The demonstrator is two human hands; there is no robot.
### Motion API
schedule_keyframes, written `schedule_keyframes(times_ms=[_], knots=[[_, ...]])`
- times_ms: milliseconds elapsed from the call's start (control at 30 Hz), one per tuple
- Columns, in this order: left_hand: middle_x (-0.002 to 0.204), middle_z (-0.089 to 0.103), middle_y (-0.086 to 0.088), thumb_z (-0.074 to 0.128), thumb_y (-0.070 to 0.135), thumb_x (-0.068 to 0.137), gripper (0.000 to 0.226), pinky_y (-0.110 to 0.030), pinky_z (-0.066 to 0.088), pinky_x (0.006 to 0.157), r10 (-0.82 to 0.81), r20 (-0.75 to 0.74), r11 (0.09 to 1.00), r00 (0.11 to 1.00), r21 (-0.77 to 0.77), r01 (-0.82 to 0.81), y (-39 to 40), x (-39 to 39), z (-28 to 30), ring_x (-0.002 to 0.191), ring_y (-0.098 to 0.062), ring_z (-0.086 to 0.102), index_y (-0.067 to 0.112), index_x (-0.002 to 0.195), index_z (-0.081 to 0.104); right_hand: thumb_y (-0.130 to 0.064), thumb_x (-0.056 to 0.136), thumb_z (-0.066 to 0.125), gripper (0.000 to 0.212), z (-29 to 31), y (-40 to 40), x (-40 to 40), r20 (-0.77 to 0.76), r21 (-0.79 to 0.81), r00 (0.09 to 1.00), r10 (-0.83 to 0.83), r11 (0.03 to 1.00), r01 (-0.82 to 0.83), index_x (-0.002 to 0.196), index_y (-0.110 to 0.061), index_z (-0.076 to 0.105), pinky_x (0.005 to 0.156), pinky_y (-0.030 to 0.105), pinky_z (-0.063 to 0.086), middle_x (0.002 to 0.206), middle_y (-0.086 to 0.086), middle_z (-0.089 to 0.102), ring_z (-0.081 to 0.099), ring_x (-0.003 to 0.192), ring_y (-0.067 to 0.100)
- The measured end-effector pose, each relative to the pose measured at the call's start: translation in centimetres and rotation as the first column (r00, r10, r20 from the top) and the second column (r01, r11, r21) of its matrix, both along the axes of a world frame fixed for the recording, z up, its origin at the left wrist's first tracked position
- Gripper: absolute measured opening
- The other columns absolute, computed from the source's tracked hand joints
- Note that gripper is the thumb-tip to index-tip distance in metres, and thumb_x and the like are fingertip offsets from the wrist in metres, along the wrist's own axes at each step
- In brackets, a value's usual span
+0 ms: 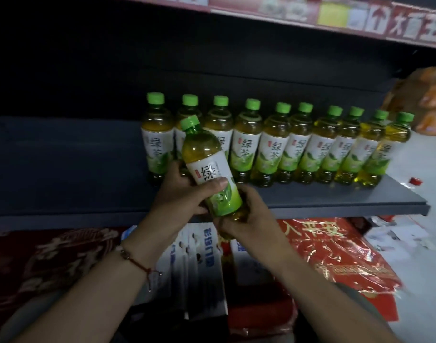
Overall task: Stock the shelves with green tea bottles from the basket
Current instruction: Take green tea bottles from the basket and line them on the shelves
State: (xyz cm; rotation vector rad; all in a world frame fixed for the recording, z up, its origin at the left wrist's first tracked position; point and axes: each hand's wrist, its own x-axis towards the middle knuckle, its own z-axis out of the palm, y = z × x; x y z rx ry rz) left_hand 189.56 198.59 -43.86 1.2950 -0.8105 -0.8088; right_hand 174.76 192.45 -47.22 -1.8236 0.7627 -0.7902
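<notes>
I hold one green tea bottle [207,159] with a green cap and a white-green label, tilted to the left, just in front of the dark shelf [63,174]. My left hand [184,191] wraps its middle with the thumb across the label. My right hand [246,214] grips its base from below. Behind it, a row of several matching bottles [274,144] stands upright on the shelf, running from the middle to the right end. The basket is out of view.
The shelf's left half is bare. Orange packets [429,102] lie at the far right. A red price strip [335,18] lines the shelf above. Below the shelf lie red foil packages [335,251] and white-blue boxes [202,263]. A red cap [416,180] sits past the shelf's right end.
</notes>
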Motion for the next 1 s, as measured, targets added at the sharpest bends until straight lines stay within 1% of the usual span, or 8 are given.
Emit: schedule_keyframes(times_ms=[100, 267, 400, 567, 633, 700, 800, 1000], knots=[[0.103, 0.073, 0.007, 0.082, 0.015, 0.077, 0.056, -0.031, 0.061, 0.065, 0.092, 0.008, 0.995, 0.996, -0.033, -0.091, 1.4, 2.8, 0.1, 0.089, -0.012, 0.074, 0.026, 0.120, 0.048, -0.019, 0.076, 0.079, 0.051, -0.1, 0.3, 3.5, -0.035, -0.048, 0.999, 0.024, 0.999, -0.026, 0.117, -0.033, 0.052, 0.076, 0.048, 0.058, 0.096, -0.006, 0.068, 0.069, 0.083, 0.012], [0.088, 0.073, 0.009, 0.082, 0.007, 0.075, 0.063, -0.024, 0.058, 0.058, 0.259, 0.016, 0.959, 0.966, -0.122, -0.255, 3.6, 6.9, 0.0, 0.077, -0.003, 0.072, 0.027, 0.122, 0.044, -0.027, 0.074, 0.082, 0.060, 0.0, 1.4, 9.4, 0.006, -0.158, 0.997, 0.082, 0.984, -0.080, 0.129, -0.028, 0.057, 0.094, 0.042, 0.054, 0.119, -0.002, 0.062, 0.061, 0.111, 0.012], [0.109, 0.071, 0.007, 0.084, 0.005, 0.072, 0.066, -0.022, 0.058, 0.069, 0.340, 0.064, 0.928, 0.938, -0.186, -0.324, 4.7, 9.8, -0.6, 0.096, -0.005, 0.070, 0.029, 0.123, 0.050, -0.047, 0.066, 0.080, 0.075, -0.6, 2.0, 14.1, 0.020, -0.222, 0.997, 0.068, 0.973, -0.062, 0.134, -0.027, 0.056, 0.096, 0.042, 0.053, 0.123, -0.002, 0.062, 0.059, 0.116, 0.016], [0.102, 0.071, 0.018, 0.082, 0.009, 0.077, 0.055, -0.015, 0.054, 0.067, 0.366, 0.216, 0.920, 0.905, -0.234, -0.316, 5.1, 12.5, -1.1, 0.094, 0.002, 0.067, 0.033, 0.121, 0.060, -0.022, 0.076, 0.084, 0.059, -1.6, 1.9, 18.1, 0.093, -0.244, 0.993, 0.070, 0.969, -0.045, 0.129, -0.019, 0.060, 0.098, 0.038, 0.053, 0.122, -0.004, 0.067, 0.062, 0.114, 0.011], [0.102, 0.071, 0.017, 0.081, 0.011, 0.079, 0.052, -0.018, 0.055, 0.072, 0.365, 0.289, 0.925, 0.885, -0.222, -0.309, 4.6, 13.4, -1.5, 0.096, 0.001, 0.066, 0.037, 0.120, 0.061, -0.024, 0.078, 0.082, 0.056, -2.2, 2.1, 19.3, 0.106, -0.231, 0.992, 0.061, 0.972, -0.035, 0.130, -0.021, 0.059, 0.099, 0.040, 0.052, 0.123, -0.002, 0.066, 0.062, 0.115, 0.013], [0.113, 0.066, 0.012, 0.079, 0.022, 0.080, 0.061, -0.030, 0.055, 0.085, 0.354, 0.386, 0.934, 0.852, -0.190, -0.302, 4.0, 14.0, -2.0, 0.108, -0.005, 0.062, 0.049, 0.128, 0.054, -0.029, 0.080, 0.077, 0.058, -3.0, 2.5, 20.1, 0.126, -0.222, 0.992, 0.029, 0.975, -0.001, 0.133, -0.023, 0.056, 0.102, 0.043, 0.050, 0.126, 0.000, 0.063, 0.059, 0.119, 0.015], [0.116, 0.053, 0.021, 0.075, 0.031, 0.082, 0.070, -0.029, 0.050, 0.092, 0.337, 0.451, 0.941, 0.826, -0.135, -0.310, 3.8, 14.5, -2.4, 0.114, -0.004, 0.054, 0.066, 0.128, 0.036, -0.029, 0.081, 0.073, 0.061, -3.7, 2.8, 20.7, 0.157, -0.239, 0.988, -0.007, 0.970, 0.045, 0.137, -0.023, 0.051, 0.106, 0.043, 0.047, 0.130, 0.000, 0.060, 0.056, 0.123, 0.014], [0.124, 0.061, 0.015, 0.075, 0.046, 0.070, 0.075, -0.046, 0.052, 0.093, 0.239, 0.566, 0.958, 0.789, -0.006, -0.286, 3.7, 15.8, -4.4, 0.115, -0.012, 0.058, 0.048, 0.137, 0.041, 0.001, 0.085, 0.069, 0.068, -3.6, 3.5, 20.3, 0.196, -0.209, 0.979, 0.056, 0.978, -0.014, 0.141, -0.029, 0.046, 0.108, 0.036, 0.045, 0.136, -0.011, 0.057, 0.052, 0.128, 0.006]])
